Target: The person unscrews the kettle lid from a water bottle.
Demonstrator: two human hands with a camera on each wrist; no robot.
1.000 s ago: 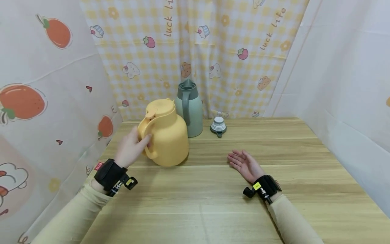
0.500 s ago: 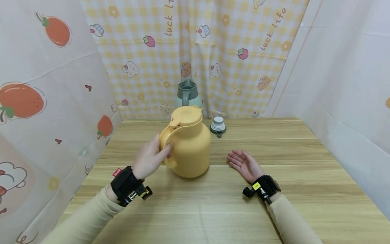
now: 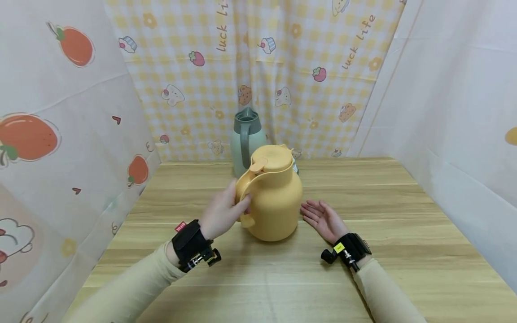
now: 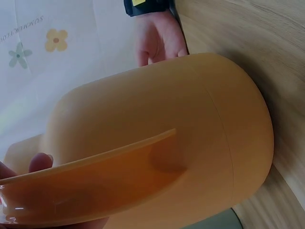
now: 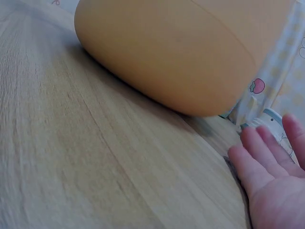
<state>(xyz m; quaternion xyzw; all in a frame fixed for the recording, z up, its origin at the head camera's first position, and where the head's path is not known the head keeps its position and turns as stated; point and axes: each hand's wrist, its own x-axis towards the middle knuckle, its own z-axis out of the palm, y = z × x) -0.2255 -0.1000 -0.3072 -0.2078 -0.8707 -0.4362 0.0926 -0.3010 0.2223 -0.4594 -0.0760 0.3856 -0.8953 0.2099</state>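
Observation:
A yellow thermos jug (image 3: 276,202) with a lid stands upright in front of me, its handle turned to the left. My left hand (image 3: 223,210) grips that handle, fingers curled round it; the left wrist view shows the handle (image 4: 95,186) large, with fingertips at its edge. Just right of the jug, my right hand (image 3: 324,220) rests palm up on the table, fingers relaxed and holding nothing. In the right wrist view the jug's base (image 5: 176,71) is near the fingers (image 5: 259,157). Whether the base touches the table is hard to tell.
Behind the jug stands a green thermos jug (image 3: 247,139) with a grey top and handle, its mouth uncovered. A white and grey stopper (image 3: 295,167) is mostly hidden by the yellow jug. The wooden table (image 3: 404,215) ends at printed curtains (image 3: 194,107).
My left hand has carried the yellow jug rightward and nearer to me, from beside the green jug to next to my right hand. It now partly covers the stopper. The right hand stays put.

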